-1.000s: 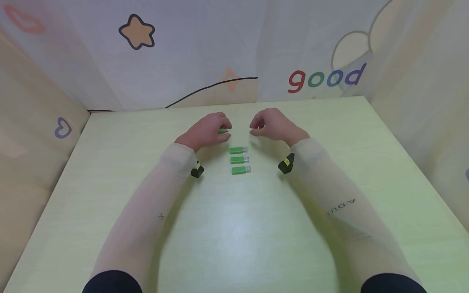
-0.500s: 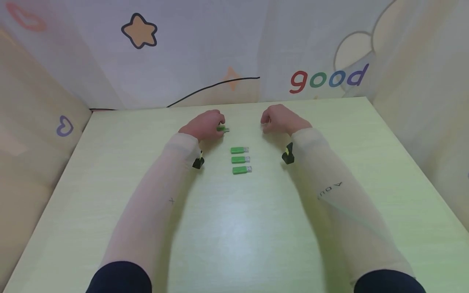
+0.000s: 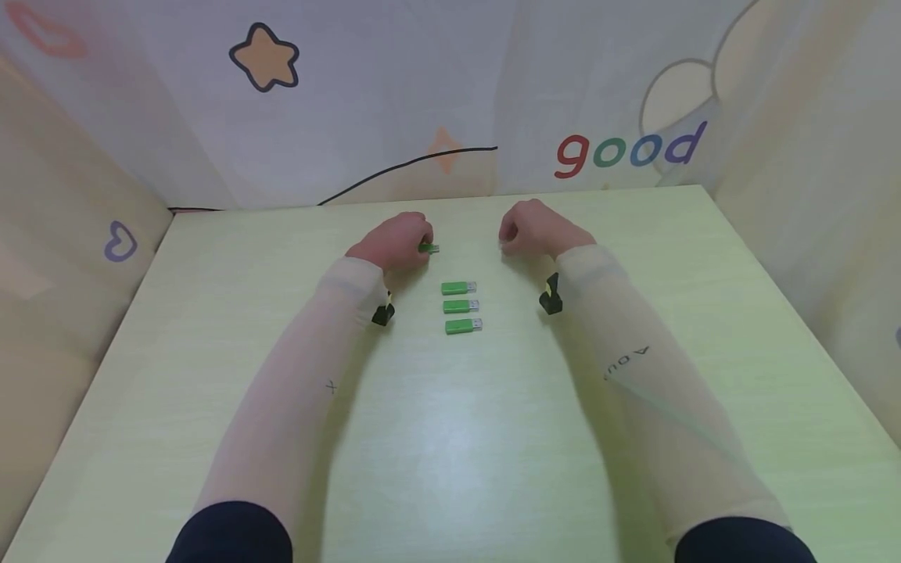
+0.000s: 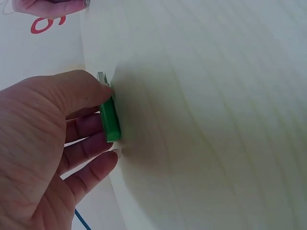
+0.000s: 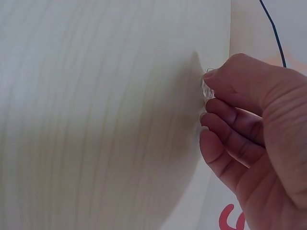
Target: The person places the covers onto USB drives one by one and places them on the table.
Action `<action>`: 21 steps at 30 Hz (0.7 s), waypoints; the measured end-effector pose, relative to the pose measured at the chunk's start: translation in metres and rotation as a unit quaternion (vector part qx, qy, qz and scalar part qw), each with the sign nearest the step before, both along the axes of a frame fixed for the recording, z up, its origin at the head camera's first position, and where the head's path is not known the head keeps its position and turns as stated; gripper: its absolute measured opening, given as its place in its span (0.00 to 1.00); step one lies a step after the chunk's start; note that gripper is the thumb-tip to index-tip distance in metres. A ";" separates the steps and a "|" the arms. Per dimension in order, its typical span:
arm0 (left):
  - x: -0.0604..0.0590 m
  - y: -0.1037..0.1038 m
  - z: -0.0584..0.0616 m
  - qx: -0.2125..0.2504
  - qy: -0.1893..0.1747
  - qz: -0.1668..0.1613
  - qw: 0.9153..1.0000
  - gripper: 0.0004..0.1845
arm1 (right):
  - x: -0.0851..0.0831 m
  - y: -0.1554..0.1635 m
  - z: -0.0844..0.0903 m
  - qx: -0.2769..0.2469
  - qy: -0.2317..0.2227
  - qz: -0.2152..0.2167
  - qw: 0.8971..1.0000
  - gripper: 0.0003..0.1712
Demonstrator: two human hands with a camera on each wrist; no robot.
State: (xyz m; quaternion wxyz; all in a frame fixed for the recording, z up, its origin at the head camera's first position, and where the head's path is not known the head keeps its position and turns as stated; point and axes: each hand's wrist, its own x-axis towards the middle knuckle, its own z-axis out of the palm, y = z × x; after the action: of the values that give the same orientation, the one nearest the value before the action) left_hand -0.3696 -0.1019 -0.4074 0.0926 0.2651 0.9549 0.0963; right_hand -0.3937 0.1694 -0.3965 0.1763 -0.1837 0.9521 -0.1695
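My left hand [image 3: 396, 241] pinches a green USB stick [image 4: 110, 117] between thumb and fingers, just above the far part of the table; its metal plug points right, toward the other hand. Opposite it, my right hand [image 3: 538, 231] pinches a small clear piece, which looks like a transparent cap [image 5: 207, 89], with thumb and index finger. A gap separates the two hands. Nearer to me, three more green USB sticks lie in a column, plugs to the right: the far one [image 3: 454, 288], the middle one [image 3: 456, 306] and the near one [image 3: 460, 327].
The pale wooden table [image 3: 436, 438] runs back to a printed curtain [image 3: 394, 94] with a star and the word "good". Curtains also hang at the left and right. A small black wrist device [image 3: 552, 295] sits below the right wrist, another [image 3: 383, 310] below the left.
Both hands moved apart and slightly away from me early on, then stayed nearly still. The left hand keeps the USB stick throughout. The three sticks on the table lie as before.
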 end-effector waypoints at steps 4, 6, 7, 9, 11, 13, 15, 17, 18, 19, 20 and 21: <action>-0.001 0.000 0.000 0.002 0.000 0.000 1.000 0.06 | 0.001 -0.003 0.003 0.016 -0.011 -0.008 1.000 0.11; -0.001 0.000 0.000 0.004 -0.003 0.002 1.000 0.05 | 0.002 -0.004 0.004 0.026 -0.019 -0.014 0.999 0.11; -0.001 0.000 0.000 0.004 -0.005 0.002 1.000 0.05 | 0.002 -0.005 0.005 0.030 -0.023 -0.017 0.999 0.11; 0.000 0.000 0.001 0.006 -0.011 0.007 1.000 0.05 | 0.002 -0.005 0.006 0.037 -0.029 -0.023 0.999 0.11; 0.002 0.000 0.003 0.007 -0.020 0.012 1.000 0.05 | 0.002 -0.006 0.006 0.039 -0.032 -0.026 0.998 0.11; 0.004 0.000 0.004 0.008 -0.026 0.017 0.999 0.07 | 0.002 -0.005 0.006 0.038 -0.033 -0.029 0.998 0.11; 0.006 0.000 0.005 0.007 -0.029 0.022 0.999 0.08 | 0.003 -0.004 0.005 0.032 -0.031 -0.032 0.998 0.10; 0.007 -0.001 0.005 0.003 -0.028 0.026 0.999 0.10 | 0.004 -0.003 0.003 0.025 -0.027 -0.034 0.999 0.09; 0.008 -0.001 0.005 0.002 -0.026 0.027 0.999 0.11 | 0.005 -0.003 0.003 0.021 -0.025 -0.035 0.999 0.08; 0.009 -0.001 0.005 0.001 -0.025 0.029 0.999 0.11 | 0.006 -0.002 0.002 0.017 -0.024 -0.036 0.999 0.08; 0.010 -0.002 0.006 -0.001 -0.026 0.030 0.999 0.12 | 0.007 -0.002 0.002 0.013 -0.021 -0.036 0.999 0.08; 0.011 -0.002 0.007 -0.002 -0.025 0.031 0.999 0.13 | 0.009 -0.002 0.002 0.009 -0.017 -0.036 0.999 0.08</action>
State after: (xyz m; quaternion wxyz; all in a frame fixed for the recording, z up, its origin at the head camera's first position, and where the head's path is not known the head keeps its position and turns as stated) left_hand -0.3585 -0.1041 -0.4007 0.1141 0.2332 0.9601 0.1040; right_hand -0.3852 0.1679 -0.3947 0.1882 -0.1449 0.9563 -0.1705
